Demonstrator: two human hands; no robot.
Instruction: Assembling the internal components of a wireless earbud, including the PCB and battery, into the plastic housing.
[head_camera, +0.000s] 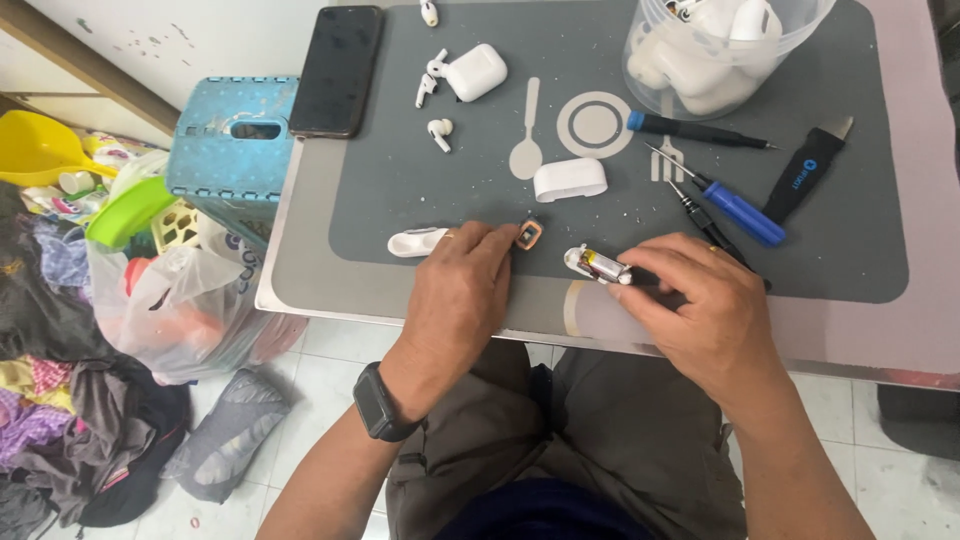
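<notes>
A phone (336, 70) lay at eleven o'clock beside a blue stool (232, 140). A tub (715, 45) of earbud parts stood at one o'clock, screwdrivers (725, 200) below it. Clothes (60, 420) were heaped at eight.

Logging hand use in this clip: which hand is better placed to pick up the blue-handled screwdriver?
Probably the right hand: the blue-handled screwdriver lies just beyond it, though it holds a small metal part. The left hand rests further off, by the small coil.

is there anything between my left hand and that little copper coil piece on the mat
Nothing visible does. The left hand has its fingertips right at the copper coil piece, on the grey mat.
</notes>
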